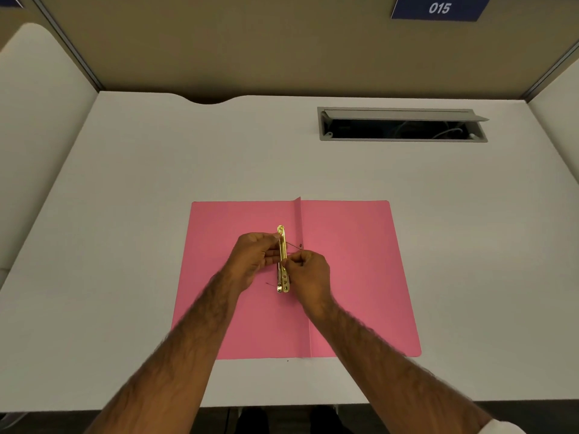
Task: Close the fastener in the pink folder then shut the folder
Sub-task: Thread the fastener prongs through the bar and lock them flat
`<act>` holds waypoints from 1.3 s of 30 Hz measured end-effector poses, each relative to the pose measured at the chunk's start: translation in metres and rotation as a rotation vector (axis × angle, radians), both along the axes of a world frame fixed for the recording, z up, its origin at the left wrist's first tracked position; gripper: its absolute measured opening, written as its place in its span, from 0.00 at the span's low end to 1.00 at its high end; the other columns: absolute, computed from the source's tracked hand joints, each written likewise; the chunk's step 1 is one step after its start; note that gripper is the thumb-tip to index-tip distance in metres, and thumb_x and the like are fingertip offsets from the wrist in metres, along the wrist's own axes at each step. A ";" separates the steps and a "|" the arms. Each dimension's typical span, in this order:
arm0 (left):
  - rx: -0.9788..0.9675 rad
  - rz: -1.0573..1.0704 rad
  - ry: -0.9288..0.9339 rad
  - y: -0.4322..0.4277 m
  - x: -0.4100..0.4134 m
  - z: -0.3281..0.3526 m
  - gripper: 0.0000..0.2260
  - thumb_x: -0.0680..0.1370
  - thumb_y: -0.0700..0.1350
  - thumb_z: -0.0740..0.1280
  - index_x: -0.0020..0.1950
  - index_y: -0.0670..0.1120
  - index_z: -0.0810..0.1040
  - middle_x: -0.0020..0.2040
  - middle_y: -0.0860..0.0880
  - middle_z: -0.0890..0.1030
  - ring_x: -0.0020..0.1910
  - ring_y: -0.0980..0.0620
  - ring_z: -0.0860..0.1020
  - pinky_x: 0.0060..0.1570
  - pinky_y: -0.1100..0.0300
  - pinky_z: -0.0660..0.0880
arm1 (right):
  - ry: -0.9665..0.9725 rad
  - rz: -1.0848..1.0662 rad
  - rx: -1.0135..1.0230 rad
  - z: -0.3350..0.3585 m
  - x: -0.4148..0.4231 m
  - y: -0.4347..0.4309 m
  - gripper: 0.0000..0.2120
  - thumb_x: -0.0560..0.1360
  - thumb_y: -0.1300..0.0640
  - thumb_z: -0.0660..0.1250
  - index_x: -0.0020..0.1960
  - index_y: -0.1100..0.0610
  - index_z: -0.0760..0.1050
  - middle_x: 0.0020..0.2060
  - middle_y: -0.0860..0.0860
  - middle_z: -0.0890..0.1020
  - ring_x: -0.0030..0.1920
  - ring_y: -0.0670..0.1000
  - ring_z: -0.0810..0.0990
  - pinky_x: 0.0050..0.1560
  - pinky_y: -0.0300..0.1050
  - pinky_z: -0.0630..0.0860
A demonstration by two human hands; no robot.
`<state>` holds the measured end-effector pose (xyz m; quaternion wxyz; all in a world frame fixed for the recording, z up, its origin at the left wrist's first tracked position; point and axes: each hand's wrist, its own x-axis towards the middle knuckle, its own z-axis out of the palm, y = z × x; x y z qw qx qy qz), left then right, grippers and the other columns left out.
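Observation:
The pink folder lies open and flat on the white desk, its spine crease running down the middle. A gold metal fastener stands lengthwise just left of the crease. My left hand pinches the fastener's upper part from the left. From the right, my right hand grips its middle with thumb and fingertips. A thin dark prong or wire runs from the fastener to a punched hole by the crease. My hands hide the fastener's middle section.
The white desk is bounded by tan partition walls at the back and sides. An open grey cable tray is set into the desk at the back right. A blue sign reading 015 hangs on the back wall.

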<state>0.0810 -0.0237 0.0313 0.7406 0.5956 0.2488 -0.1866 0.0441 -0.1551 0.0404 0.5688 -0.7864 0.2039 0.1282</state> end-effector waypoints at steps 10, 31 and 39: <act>-0.094 0.024 0.099 0.002 0.001 0.006 0.09 0.79 0.36 0.67 0.57 0.34 0.80 0.43 0.41 0.85 0.37 0.49 0.84 0.35 0.59 0.82 | -0.046 0.060 -0.093 0.001 0.000 0.007 0.03 0.74 0.65 0.70 0.44 0.59 0.82 0.34 0.48 0.81 0.34 0.46 0.79 0.40 0.43 0.80; 0.050 -0.063 0.104 0.008 0.000 0.020 0.05 0.78 0.35 0.69 0.52 0.36 0.83 0.43 0.41 0.86 0.36 0.50 0.85 0.34 0.60 0.82 | -0.090 0.119 -0.187 -0.002 -0.003 0.010 0.03 0.74 0.63 0.68 0.43 0.59 0.80 0.34 0.49 0.81 0.33 0.45 0.78 0.36 0.42 0.79; 0.439 -0.128 0.006 -0.007 -0.006 0.012 0.05 0.73 0.38 0.75 0.46 0.36 0.85 0.41 0.40 0.87 0.40 0.44 0.86 0.41 0.50 0.85 | -0.138 0.213 -0.321 -0.009 -0.004 0.016 0.04 0.76 0.58 0.67 0.47 0.56 0.81 0.38 0.52 0.85 0.36 0.52 0.83 0.41 0.52 0.82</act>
